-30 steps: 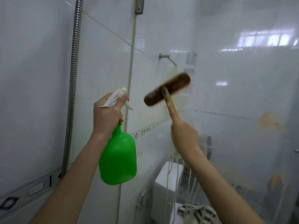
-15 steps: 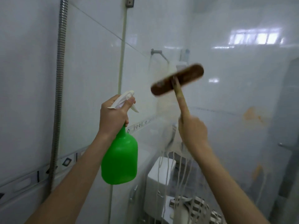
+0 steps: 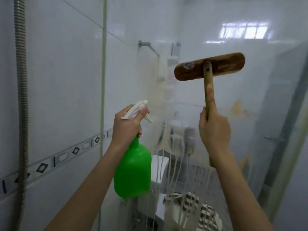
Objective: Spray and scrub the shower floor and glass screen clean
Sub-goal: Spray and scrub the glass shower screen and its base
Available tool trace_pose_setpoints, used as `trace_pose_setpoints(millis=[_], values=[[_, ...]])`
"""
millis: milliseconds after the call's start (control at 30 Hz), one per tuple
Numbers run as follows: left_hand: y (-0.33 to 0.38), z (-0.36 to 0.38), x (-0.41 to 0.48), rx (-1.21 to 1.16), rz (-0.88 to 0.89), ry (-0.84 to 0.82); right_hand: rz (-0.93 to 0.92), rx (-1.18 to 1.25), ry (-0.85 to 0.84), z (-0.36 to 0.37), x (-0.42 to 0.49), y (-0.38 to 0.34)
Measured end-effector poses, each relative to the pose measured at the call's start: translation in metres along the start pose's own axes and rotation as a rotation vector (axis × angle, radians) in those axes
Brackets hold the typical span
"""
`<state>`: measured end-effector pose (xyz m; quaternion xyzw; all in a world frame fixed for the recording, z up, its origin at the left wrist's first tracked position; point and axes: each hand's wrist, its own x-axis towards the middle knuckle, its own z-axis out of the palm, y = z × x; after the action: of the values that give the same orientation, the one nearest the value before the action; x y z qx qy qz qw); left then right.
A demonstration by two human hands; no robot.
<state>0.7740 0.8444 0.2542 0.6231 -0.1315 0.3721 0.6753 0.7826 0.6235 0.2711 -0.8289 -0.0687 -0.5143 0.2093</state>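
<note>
My left hand (image 3: pixel 126 125) grips the neck and white trigger of a green spray bottle (image 3: pixel 133 170), held upright in front of the glass screen (image 3: pixel 191 27). My right hand (image 3: pixel 214 129) holds the wooden handle of a scrub brush (image 3: pixel 209 68), index finger stretched along the handle. The brush's brown wooden head lies flat against the glass, high and to the right of the bottle. Soapy streaks run down the glass below the brush. An orange stain (image 3: pixel 238 109) shows on the glass to the right of my hand.
A ribbed metal shower hose (image 3: pixel 20 97) hangs down the white tiled wall on the left. Through the glass I see a toilet cistern (image 3: pixel 160 165) and a striped cloth (image 3: pixel 196 204) low down. The screen's frame edge (image 3: pixel 283 130) runs down the right.
The brush has slid up and to the right across the glass, its head now nearly level. My left hand with the bottle stays in about the same place.
</note>
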Motion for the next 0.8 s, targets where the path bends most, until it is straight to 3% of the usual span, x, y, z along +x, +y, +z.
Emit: trace_pose_setpoints(millis=[200, 433, 600, 800], values=[[-0.004, 0.025, -0.008, -0.044, -0.008, -0.053, 0.108, -0.032, -0.091, -0.012, -0.106, 0.035], [0.005, 0.064, -0.021, -0.1, -0.021, -0.137, 0.061, 0.017, 0.095, -0.038, -0.003, 0.047], [0.002, 0.083, -0.034, -0.146, -0.043, -0.151, 0.254, 0.041, -0.041, -0.045, -0.126, 0.073], [0.003, 0.102, -0.045, -0.165, -0.045, -0.205, 0.174, -0.003, 0.153, -0.076, -0.025, 0.09]])
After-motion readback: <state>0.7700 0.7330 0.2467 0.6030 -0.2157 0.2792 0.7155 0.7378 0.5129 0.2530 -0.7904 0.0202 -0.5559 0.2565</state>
